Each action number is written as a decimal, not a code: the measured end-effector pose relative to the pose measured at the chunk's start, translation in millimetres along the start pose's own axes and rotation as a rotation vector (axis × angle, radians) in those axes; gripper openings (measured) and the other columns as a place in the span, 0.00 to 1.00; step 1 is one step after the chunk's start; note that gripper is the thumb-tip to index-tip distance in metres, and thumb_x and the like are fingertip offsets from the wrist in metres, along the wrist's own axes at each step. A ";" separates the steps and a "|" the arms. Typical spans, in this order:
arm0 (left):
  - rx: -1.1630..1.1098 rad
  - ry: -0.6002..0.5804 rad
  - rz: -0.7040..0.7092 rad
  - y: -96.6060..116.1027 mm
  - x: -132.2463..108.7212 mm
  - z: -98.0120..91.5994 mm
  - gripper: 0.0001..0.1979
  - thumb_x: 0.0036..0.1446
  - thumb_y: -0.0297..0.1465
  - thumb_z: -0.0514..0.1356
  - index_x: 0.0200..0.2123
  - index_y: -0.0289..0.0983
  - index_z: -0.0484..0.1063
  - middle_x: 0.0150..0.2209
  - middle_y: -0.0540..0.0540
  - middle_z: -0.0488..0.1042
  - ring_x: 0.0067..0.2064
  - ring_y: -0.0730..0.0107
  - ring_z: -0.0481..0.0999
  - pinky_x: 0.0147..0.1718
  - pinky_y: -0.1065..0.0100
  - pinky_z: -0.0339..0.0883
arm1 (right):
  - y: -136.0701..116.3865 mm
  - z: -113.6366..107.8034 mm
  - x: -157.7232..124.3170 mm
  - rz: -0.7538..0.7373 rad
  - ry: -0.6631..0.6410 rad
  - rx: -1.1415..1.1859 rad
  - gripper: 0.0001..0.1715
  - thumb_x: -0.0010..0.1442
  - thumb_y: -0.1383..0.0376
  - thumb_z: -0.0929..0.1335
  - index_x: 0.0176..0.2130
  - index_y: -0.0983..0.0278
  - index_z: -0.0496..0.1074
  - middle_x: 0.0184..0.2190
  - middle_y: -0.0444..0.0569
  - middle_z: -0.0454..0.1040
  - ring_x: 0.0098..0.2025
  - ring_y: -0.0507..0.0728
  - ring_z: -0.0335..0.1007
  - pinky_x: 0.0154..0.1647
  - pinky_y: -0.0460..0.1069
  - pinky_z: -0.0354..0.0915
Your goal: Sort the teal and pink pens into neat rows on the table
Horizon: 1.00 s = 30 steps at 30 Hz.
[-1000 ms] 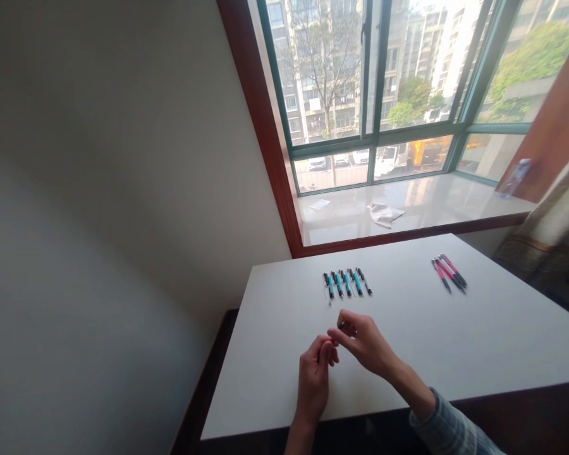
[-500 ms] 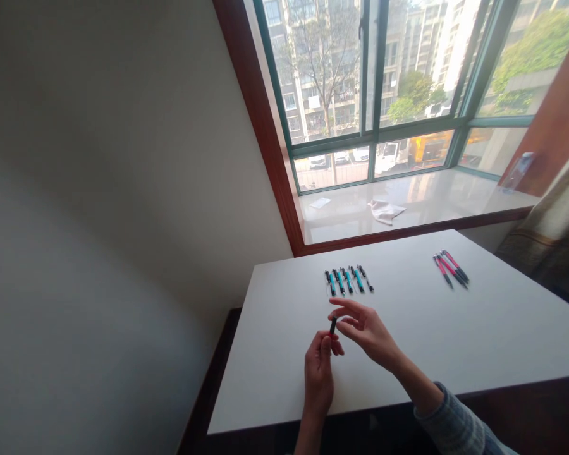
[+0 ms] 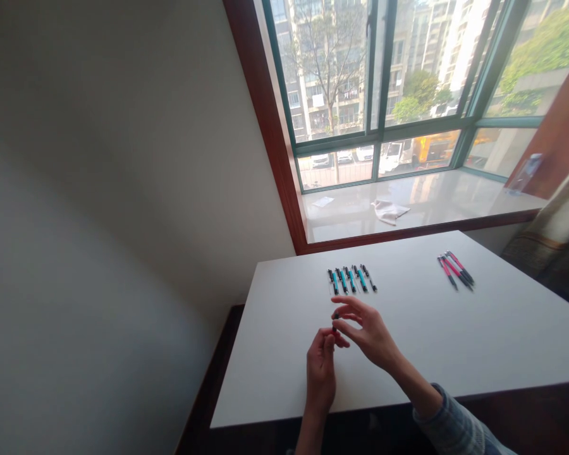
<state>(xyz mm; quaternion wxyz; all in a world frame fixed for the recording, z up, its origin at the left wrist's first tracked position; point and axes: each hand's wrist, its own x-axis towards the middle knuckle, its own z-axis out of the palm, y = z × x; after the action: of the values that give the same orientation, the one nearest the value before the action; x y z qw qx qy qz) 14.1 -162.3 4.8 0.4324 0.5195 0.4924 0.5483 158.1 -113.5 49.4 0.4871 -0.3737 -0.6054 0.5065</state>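
Left hand (image 3: 321, 373): I see it over the desk's (image 3: 455, 341) near edge, fingers curled, pinching the pen's lower end.
Right hand (image 3: 370, 333): thumb and forefinger nip the top end; the other fingers fan out clear.
Pen (image 3: 334, 325): dark, mostly hidden, upright between both hands and off the desk; I judge this gives each end a grip.
Teal pens (image 3: 351, 279): a neat side-by-side row just beyond the hands, nothing between.
Red pens (image 3: 456, 270): a loose bunch near the far right corner, well apart.
Windowsill (image 3: 455, 202): holds a cloth (image 3: 389, 210).
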 end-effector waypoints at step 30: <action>0.007 -0.010 -0.021 2.2 0.2 -3.8 0.16 0.67 0.44 0.57 0.42 0.38 0.77 0.42 0.42 0.78 0.39 0.61 0.71 0.45 0.63 0.64 | -65.5 -11.0 27.0 -0.232 0.176 0.096 0.20 0.64 0.58 0.71 0.54 0.59 0.72 0.44 0.53 0.80 0.46 0.59 0.77 0.46 0.54 0.74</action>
<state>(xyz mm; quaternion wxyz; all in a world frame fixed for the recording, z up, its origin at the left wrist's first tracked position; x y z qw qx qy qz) 10.4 -162.8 7.1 0.4389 0.5185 0.4975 0.5394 164.7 -98.8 119.2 0.6110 -0.3205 -0.5745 0.4404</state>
